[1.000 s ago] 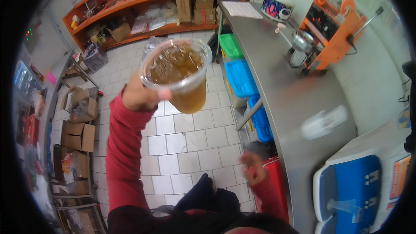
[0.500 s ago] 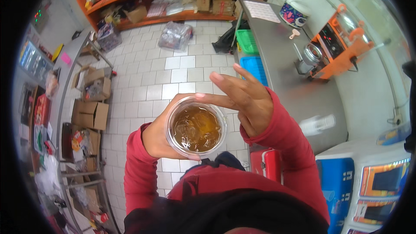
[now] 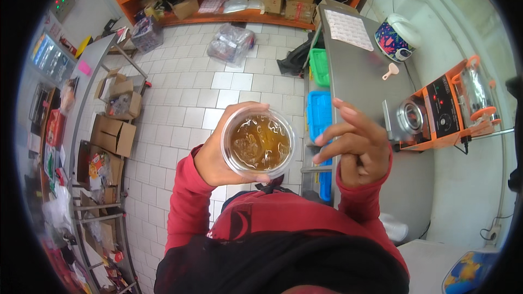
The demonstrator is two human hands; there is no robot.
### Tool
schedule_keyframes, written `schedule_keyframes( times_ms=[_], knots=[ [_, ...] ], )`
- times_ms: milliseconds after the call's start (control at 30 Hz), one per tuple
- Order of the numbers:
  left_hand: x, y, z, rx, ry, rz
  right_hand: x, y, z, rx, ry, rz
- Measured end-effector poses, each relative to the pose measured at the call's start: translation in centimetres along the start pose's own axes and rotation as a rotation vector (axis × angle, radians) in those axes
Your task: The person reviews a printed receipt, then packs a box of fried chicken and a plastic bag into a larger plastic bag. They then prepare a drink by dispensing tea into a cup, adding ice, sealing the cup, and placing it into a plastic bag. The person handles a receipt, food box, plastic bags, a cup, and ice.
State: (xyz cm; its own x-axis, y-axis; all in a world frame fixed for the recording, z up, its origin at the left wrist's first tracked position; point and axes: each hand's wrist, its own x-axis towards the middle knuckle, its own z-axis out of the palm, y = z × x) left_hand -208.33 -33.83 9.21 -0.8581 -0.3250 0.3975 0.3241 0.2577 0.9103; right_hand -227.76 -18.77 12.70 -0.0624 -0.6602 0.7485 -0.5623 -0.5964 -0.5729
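My left hand (image 3: 211, 155) is wrapped round a clear plastic cup (image 3: 225, 139) of amber drink (image 3: 260, 144) with ice in it. The cup is upright, without a lid, in front of my body. To the right of the cup my right hand (image 3: 359, 149) is raised, apart from it, its fingers loosely bent and spread with nothing visible in them. On the metal counter (image 3: 354, 87) beyond that hand stands an orange cup-sealing machine (image 3: 427, 111) with a roll of clear film (image 3: 474, 90) and a round metal cup holder (image 3: 409, 118).
A patterned rice cooker (image 3: 395, 38), a pale scoop (image 3: 391, 71) and a printed sheet (image 3: 348, 30) are on the counter. Green (image 3: 320, 68) and blue (image 3: 320, 111) bins sit beneath its edge. Cardboard boxes (image 3: 115, 133) line the left rack; a plastic-wrapped bundle (image 3: 231, 44) lies on the tiles.
My right hand has moved away from the cup's rim to the right. The cup in my left hand has shifted slightly right and up. The view has turned, bringing the sealing machine closer.
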Motion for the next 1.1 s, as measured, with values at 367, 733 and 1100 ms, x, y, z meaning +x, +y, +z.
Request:
schedule_keyframes(
  times_ms=[367, 733, 1100],
  knots=[
    [17.7, -7.8, 5.6, -0.113, -0.186, 0.032, -0.1, 8.6, -10.5, -0.206, 0.309, 0.096],
    [35.8, -18.2, 17.2, -0.319, -0.617, 0.156, -2.2, 13.8, -19.5, -0.796, 0.426, 0.635],
    [41.3, -24.7, 26.6, -0.369, -0.914, 0.225, -4.6, 16.2, -22.5, -1.066, 0.93, 1.19]
  ],
)
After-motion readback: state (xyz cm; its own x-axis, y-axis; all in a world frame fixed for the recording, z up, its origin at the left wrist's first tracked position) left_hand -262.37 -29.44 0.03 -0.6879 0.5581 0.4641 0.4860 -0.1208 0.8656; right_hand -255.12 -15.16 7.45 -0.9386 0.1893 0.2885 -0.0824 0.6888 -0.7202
